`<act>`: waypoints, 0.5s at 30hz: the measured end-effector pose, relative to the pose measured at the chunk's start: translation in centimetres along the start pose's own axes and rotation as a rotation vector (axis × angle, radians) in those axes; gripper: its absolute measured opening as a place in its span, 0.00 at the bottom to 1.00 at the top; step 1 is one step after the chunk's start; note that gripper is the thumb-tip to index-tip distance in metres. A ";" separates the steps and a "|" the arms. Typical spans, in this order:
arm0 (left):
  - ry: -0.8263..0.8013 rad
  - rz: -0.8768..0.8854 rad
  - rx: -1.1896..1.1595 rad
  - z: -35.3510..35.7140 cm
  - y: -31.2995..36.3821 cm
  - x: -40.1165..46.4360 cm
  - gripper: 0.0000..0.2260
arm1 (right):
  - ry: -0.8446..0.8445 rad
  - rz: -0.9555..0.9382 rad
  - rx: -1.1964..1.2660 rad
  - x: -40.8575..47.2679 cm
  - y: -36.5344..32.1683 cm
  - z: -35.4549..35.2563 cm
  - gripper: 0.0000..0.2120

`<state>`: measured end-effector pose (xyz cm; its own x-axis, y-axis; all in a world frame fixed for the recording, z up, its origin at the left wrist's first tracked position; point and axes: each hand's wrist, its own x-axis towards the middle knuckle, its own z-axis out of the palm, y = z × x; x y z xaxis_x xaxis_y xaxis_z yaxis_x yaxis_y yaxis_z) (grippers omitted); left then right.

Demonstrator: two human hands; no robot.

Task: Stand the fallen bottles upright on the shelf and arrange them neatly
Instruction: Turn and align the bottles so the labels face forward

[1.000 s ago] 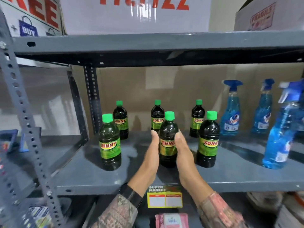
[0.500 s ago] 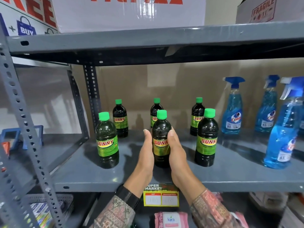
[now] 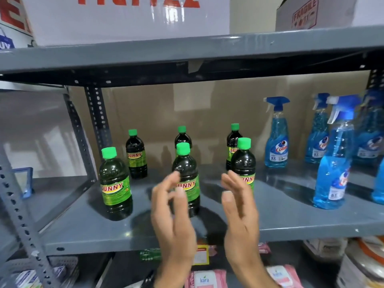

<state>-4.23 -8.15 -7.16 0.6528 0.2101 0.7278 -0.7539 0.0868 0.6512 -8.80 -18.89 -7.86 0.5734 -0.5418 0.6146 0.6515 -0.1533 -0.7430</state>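
Note:
Several dark SUNNY bottles with green caps stand upright on the grey shelf (image 3: 280, 221), in a front and a back row. The front middle bottle (image 3: 188, 175) stands free between my hands. My left hand (image 3: 170, 221) is open just in front of and left of it, fingers spread and blurred. My right hand (image 3: 239, 210) is open to its right, partly covering the front right bottle (image 3: 244, 161). The front left bottle (image 3: 115, 183) stands apart near the shelf's left post. Neither hand holds anything.
Blue spray bottles (image 3: 277, 136) stand on the right half of the shelf, one (image 3: 334, 163) near the front. The upper shelf beam (image 3: 187, 53) carries cardboard boxes. Pink wipe packs (image 3: 204, 279) and tubs lie on the shelf below.
Both hands have let go of the front middle bottle and drawn back toward me, fingers apart. The bottle stays upright. The camera has moved closer and turned slightly.

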 end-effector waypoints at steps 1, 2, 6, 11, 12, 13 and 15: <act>-0.136 0.072 0.066 1.0 -0.1 -0.7 0.14 | 0.094 -0.078 -0.011 0.4 -0.1 -1.3 0.21; -0.279 0.078 0.109 2.6 -0.2 -1.1 0.14 | 0.184 -0.122 -0.034 1.3 0.1 -2.6 0.19; -0.473 -0.480 -0.061 9.3 -0.3 0.0 0.21 | 0.152 0.152 -0.143 7.1 1.0 -5.4 0.23; -0.307 -0.858 -0.164 13.0 -1.4 0.3 0.22 | -0.116 0.346 0.033 9.4 3.1 -6.2 0.14; -0.286 -0.856 -0.161 13.3 -1.4 0.1 0.21 | -0.125 0.342 0.037 9.4 3.2 -6.4 0.14; -0.280 -0.855 -0.165 13.8 -1.2 -0.2 0.21 | -0.125 0.348 0.043 9.5 3.1 -6.8 0.14; -0.290 -0.847 -0.173 14.7 -0.8 -0.3 0.21 | -0.108 0.360 0.049 9.9 2.8 -7.5 0.14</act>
<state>-2.74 -22.56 -4.77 0.9686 -0.2412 0.0612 0.0012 0.2503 0.9682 -4.98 -30.85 -5.84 0.8172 -0.4635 0.3426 0.4202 0.0722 -0.9046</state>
